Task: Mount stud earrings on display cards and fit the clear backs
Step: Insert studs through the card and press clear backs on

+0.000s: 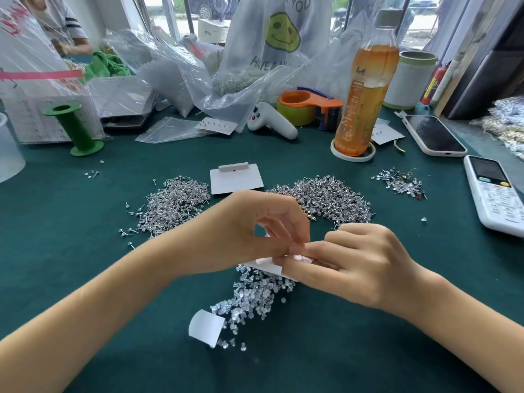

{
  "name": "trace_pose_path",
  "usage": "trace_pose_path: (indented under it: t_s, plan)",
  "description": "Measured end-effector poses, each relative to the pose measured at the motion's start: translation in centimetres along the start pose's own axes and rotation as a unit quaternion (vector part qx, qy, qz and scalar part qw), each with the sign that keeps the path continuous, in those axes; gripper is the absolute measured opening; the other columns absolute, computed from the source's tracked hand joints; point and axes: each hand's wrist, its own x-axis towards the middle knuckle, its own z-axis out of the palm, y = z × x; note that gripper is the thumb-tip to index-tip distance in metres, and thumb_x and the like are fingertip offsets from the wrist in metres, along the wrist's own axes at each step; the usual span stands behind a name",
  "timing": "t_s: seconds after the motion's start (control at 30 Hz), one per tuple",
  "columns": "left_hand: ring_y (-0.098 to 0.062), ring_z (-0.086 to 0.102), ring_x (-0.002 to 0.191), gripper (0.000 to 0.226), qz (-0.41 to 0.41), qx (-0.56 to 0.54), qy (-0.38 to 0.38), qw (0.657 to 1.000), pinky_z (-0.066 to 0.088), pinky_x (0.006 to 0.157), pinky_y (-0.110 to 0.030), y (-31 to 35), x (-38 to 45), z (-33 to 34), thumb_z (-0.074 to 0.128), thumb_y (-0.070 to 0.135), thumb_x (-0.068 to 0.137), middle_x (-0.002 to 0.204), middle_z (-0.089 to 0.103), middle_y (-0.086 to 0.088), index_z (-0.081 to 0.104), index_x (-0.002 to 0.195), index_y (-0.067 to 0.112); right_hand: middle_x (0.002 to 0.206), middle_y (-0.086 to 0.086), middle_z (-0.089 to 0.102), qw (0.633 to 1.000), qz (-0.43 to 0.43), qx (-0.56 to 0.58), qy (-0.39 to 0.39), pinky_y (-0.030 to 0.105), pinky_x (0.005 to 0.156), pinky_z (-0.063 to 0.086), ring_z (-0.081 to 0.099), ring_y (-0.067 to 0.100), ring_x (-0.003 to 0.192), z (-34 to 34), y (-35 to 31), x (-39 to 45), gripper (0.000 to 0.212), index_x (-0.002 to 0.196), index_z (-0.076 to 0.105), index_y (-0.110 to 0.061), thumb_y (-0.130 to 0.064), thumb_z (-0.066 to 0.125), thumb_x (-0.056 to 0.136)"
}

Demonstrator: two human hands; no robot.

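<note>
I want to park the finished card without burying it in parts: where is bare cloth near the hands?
Bare green cloth lies near the front edge, below the clear backs pile, and left of the left forearm, below the green spool. Another patch sits right of the right hand, below the white remote. Between the two stud heaps and the blank card it is crowded.

Shiny metal studs (175, 202) and clear plastic backs (255, 296) lie on matt green cloth (85, 265) near a matt white paper card (236, 180).
</note>
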Motion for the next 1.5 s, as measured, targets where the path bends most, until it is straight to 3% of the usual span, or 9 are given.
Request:
trace_pose_path:
  t_s: [0.37,0.67,1.17,1.5]
  plan:
    - [-0.006,0.068,0.079,0.014,0.0,0.012,-0.027,1.0,0.05,0.075,-0.016,0.4,0.0,-0.7,0.073,0.004,0.08,0.082,0.071,0.011,0.068,0.087,0.016,0.056,0.0,0.059,1.0,-0.013,-0.021,-0.003,0.026,0.04,0.033,0.036,0.018,0.044,0.2,-0.3,0.5,0.026,0.097,0.076,-0.022,-0.004,0.07,0.08]
    - [-0.005,0.067,0.079,0.015,-0.011,0.001,-0.042,0.999,0.05,0.077,-0.017,0.1,0.1,-0.7,0.075,0.006,0.079,0.083,0.072,0.008,0.068,0.087,0.017,0.052,-0.002,0.052,1.0,-0.006,-0.026,0.004,0.026,0.041,0.03,0.032,0.017,0.046,0.3,-0.5,0.6,0.014,0.089,0.076,-0.024,-0.012,0.069,0.085]
    - [-0.008,0.067,0.077,0.016,-0.009,-0.024,-0.007,1.0,0.051,0.076,-0.021,0.2,0.2,-0.7,0.074,0.001,0.079,0.083,0.073,0.002,0.069,0.09,0.01,0.054,-0.001,0.055,0.999,-0.011,-0.029,0.017,0.026,0.042,0.032,0.035,0.018,0.046,-0.2,-0.2,1.0,0.033,0.088,0.077,-0.021,-0.005,0.049,0.095]
    - [-0.007,0.067,0.077,0.014,-0.002,0.004,-0.009,1.0,0.051,0.077,-0.02,0.4,0.4,-0.9,0.076,0.003,0.077,0.081,0.073,0.004,0.069,0.086,0.01,0.054,-0.001,0.055,0.998,-0.034,-0.059,0.007,0.027,0.04,0.034,0.034,0.019,0.046,0.0,0.1,1.1,0.019,0.082,0.075,-0.021,-0.005,0.064,0.084]
